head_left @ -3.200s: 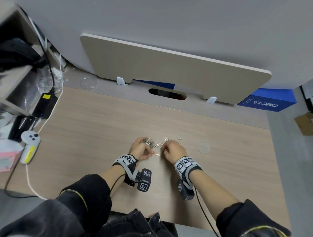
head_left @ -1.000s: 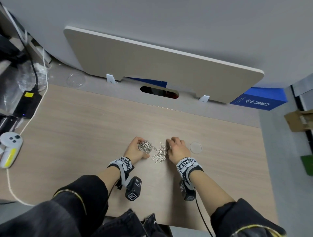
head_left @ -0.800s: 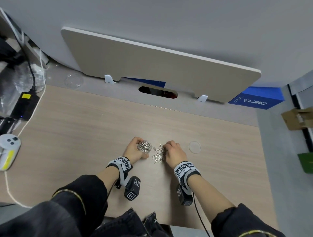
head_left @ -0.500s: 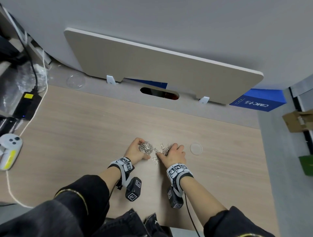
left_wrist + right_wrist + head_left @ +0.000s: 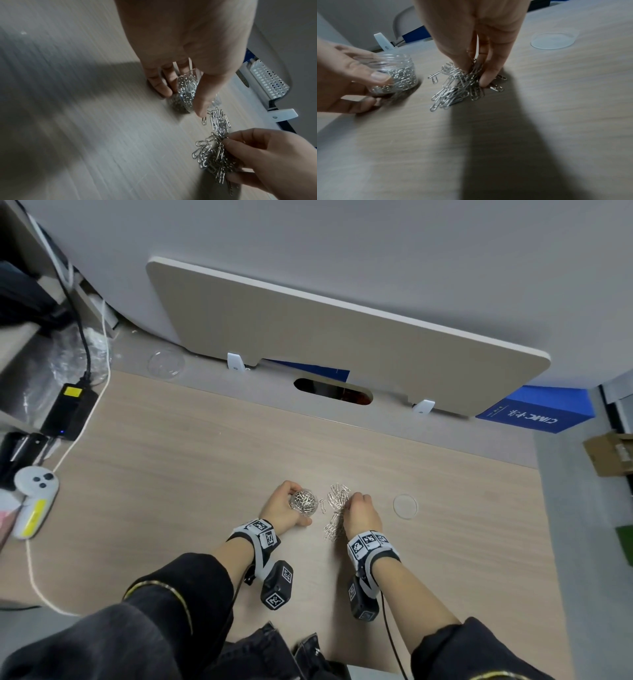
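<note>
A small clear round jar (image 5: 303,501) (image 5: 394,75) partly filled with silver paper clips stands on the wooden desk (image 5: 171,460). My left hand (image 5: 286,508) (image 5: 181,83) grips it, thumb on its near side and fingers behind. Just right of the jar lies a loose pile of paper clips (image 5: 334,513) (image 5: 212,148) (image 5: 458,86). My right hand (image 5: 359,511) (image 5: 479,73) comes down on the pile and pinches a bunch of clips between thumb and fingers. The jar's clear lid (image 5: 405,506) (image 5: 553,40) lies flat to the right of that hand.
A white controller (image 5: 32,501), a black power adapter (image 5: 68,410) with cables and a plastic bag sit at the desk's left edge. Another clear lid (image 5: 166,363) lies at the back left. A beige divider panel (image 5: 342,337) stands behind the desk, a blue box (image 5: 534,412) at its right.
The right hand has gathered the scattered clips into a tight pile beside the jar and now pinches into it. The left hand keeps holding the jar in place.
</note>
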`<control>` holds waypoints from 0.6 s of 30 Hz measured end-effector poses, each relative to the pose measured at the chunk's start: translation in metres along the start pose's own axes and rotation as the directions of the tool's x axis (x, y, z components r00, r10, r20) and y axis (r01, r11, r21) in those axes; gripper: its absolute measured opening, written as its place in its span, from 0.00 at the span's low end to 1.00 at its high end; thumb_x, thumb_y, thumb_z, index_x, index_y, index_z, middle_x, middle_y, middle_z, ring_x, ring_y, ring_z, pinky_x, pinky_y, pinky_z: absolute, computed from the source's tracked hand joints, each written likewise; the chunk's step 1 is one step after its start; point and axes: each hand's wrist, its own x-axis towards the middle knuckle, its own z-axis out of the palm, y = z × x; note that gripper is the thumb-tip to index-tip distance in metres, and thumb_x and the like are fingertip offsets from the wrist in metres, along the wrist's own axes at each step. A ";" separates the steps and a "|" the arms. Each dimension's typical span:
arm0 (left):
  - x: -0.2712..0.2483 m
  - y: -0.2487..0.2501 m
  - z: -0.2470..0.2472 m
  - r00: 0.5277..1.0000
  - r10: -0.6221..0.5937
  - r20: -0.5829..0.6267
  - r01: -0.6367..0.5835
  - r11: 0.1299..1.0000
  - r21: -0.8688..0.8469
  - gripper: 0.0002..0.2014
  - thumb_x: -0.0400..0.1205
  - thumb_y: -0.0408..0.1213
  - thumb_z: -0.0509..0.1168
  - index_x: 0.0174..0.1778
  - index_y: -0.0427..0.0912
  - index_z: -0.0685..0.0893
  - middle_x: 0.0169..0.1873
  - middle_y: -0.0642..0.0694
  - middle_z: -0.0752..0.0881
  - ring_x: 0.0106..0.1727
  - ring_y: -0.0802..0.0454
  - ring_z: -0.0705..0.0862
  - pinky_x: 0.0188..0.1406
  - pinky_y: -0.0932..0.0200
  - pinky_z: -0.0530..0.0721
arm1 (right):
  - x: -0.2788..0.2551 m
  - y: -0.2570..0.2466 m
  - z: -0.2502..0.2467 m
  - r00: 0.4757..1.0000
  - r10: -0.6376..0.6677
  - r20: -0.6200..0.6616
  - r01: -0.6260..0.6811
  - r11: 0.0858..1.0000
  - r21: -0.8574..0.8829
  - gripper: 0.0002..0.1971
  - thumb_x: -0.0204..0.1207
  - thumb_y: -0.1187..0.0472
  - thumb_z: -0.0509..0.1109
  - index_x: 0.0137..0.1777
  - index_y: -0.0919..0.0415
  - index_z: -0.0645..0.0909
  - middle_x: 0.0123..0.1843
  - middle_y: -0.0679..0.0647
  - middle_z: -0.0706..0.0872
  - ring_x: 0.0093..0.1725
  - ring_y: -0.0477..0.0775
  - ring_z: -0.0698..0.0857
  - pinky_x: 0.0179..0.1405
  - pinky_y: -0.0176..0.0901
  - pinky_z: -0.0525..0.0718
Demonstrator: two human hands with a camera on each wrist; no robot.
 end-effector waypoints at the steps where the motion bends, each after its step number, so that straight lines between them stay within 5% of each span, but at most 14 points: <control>1: 0.001 -0.001 0.000 1.000 0.000 0.001 0.000 1.000 -0.002 0.34 0.42 0.41 0.79 0.44 0.57 0.75 0.53 0.43 0.84 0.54 0.41 0.85 0.59 0.41 0.82 | 0.001 0.003 0.000 1.000 -0.006 -0.010 0.006 1.000 0.028 0.10 0.77 0.69 0.60 0.57 0.65 0.77 0.59 0.62 0.78 0.53 0.67 0.84 0.48 0.51 0.80; 7: 0.002 -0.004 0.001 1.000 0.001 -0.003 -0.001 1.000 -0.014 0.35 0.42 0.41 0.80 0.44 0.59 0.76 0.53 0.41 0.85 0.55 0.40 0.85 0.59 0.41 0.83 | 0.008 0.017 -0.001 0.993 0.116 -0.008 -0.104 0.917 0.385 0.05 0.74 0.66 0.67 0.38 0.62 0.83 0.42 0.59 0.88 0.46 0.61 0.87 0.45 0.45 0.83; 9: 0.002 -0.003 0.001 1.000 -0.001 0.000 0.001 1.000 -0.009 0.35 0.42 0.41 0.80 0.44 0.58 0.75 0.53 0.41 0.85 0.54 0.40 0.85 0.58 0.41 0.83 | 0.009 0.018 -0.003 0.971 0.217 0.099 -0.232 0.759 0.609 0.06 0.73 0.68 0.71 0.35 0.63 0.83 0.38 0.58 0.88 0.37 0.58 0.88 0.40 0.51 0.90; 11: 0.001 -0.002 0.000 1.000 -0.001 0.007 0.001 1.000 -0.009 0.34 0.42 0.40 0.80 0.43 0.59 0.76 0.53 0.41 0.85 0.54 0.40 0.85 0.57 0.40 0.83 | 0.007 0.012 -0.011 0.944 0.211 0.253 -0.329 0.573 0.751 0.08 0.74 0.73 0.72 0.35 0.64 0.81 0.34 0.58 0.84 0.28 0.52 0.84 0.28 0.43 0.90; 13: 0.001 -0.002 0.000 1.000 -0.001 0.008 0.001 1.000 -0.003 0.34 0.43 0.39 0.80 0.43 0.60 0.75 0.52 0.41 0.85 0.53 0.41 0.86 0.57 0.41 0.83 | 0.006 -0.001 -0.020 0.939 0.155 0.306 -0.342 0.493 0.800 0.08 0.74 0.75 0.71 0.36 0.65 0.81 0.31 0.58 0.81 0.25 0.48 0.81 0.25 0.38 0.88; 18: -0.003 0.004 -0.001 0.999 0.023 0.022 -0.022 1.000 -0.021 0.35 0.43 0.36 0.79 0.45 0.57 0.75 0.50 0.41 0.84 0.46 0.47 0.84 0.50 0.45 0.84 | 0.000 -0.045 -0.021 0.968 0.004 0.250 -0.207 0.576 0.791 0.08 0.74 0.74 0.72 0.38 0.63 0.81 0.34 0.55 0.84 0.21 0.46 0.84 0.23 0.36 0.87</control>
